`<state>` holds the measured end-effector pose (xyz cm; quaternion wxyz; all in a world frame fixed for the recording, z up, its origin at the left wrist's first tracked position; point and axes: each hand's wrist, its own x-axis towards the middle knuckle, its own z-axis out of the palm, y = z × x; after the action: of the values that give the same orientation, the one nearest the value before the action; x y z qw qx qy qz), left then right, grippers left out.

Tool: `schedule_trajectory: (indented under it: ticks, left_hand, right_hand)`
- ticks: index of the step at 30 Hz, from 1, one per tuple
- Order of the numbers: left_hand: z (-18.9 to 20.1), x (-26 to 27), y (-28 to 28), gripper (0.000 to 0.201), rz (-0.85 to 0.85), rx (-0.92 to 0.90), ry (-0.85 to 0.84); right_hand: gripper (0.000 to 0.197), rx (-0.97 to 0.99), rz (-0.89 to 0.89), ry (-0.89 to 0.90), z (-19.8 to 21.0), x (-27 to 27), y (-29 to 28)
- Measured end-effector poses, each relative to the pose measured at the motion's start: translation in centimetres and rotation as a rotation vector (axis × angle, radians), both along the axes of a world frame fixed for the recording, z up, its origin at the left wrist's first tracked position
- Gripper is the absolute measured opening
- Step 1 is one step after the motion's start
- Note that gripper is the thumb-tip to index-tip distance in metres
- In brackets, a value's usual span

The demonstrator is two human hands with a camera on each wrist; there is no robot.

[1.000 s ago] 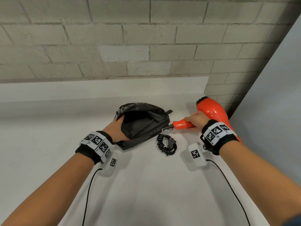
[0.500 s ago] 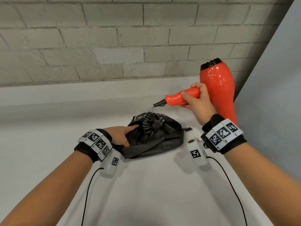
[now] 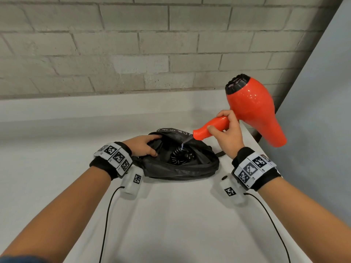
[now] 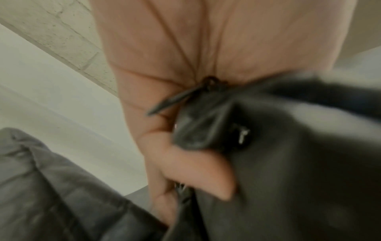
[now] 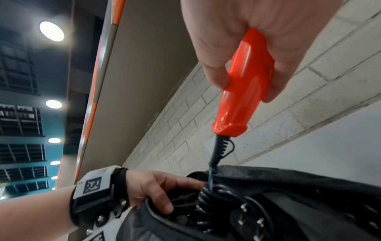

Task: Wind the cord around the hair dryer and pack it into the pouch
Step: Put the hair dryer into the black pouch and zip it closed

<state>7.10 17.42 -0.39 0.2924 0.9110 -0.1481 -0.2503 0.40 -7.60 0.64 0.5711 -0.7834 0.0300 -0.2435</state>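
Right hand (image 3: 228,137) lifts dryer (image 3: 250,109); cord (image 3: 180,156) seemingly pouched

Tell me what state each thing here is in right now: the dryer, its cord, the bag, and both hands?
Hair dryer: held in the air above the pouch, handle pointing down toward its opening.
Cord: coiled, lying inside the pouch, not wound around the dryer.
Pouch: on the counter, mouth held open.
Left hand: grips the pouch's rim.
Right hand: grips the dryer's handle.
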Motion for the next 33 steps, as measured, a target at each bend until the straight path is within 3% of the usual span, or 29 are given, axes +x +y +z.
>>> schedule_trajectory:
  ticks: [5,11,14,19,23,28,33]
  left_hand:
    - [1.2,0.3,-0.2,0.047,0.110,-0.108,-0.126]
    - [2.4,0.1,-1.1,0.070,0.095,-0.115,-0.095]
    - [3.0,0.3,-2.0,0.068,0.107,-0.129,-0.088]
    - [3.9,0.7,-3.2,0.060,0.318,-0.425,-0.051]
    - [4.5,0.4,-3.7,0.076,0.258,-0.517,0.039]
    - [5.0,0.2,-3.3,0.089,0.107,-0.282,-0.004]
    - [5.2,-0.1,-2.6,0.082,0.020,0.061,-0.167]
  right_hand:
    - [0.045,-0.093,-0.050,-0.035,0.4,0.1,-0.6]
    - [0.037,-0.227,-0.072,-0.054,1.6,0.1,-1.1]
    - [0.032,-0.350,-0.024,-0.019,1.9,-0.2,-1.0]
    - [0.033,-0.591,0.109,0.056,1.7,-0.1,-0.9]
    - [0.034,-0.745,0.234,0.124,0.7,0.0,-0.4]
    - [0.032,-0.913,0.381,0.186,-0.5,0.0,0.6]
    - [0.033,-1.076,0.488,0.142,-1.0,0.2,1.3]
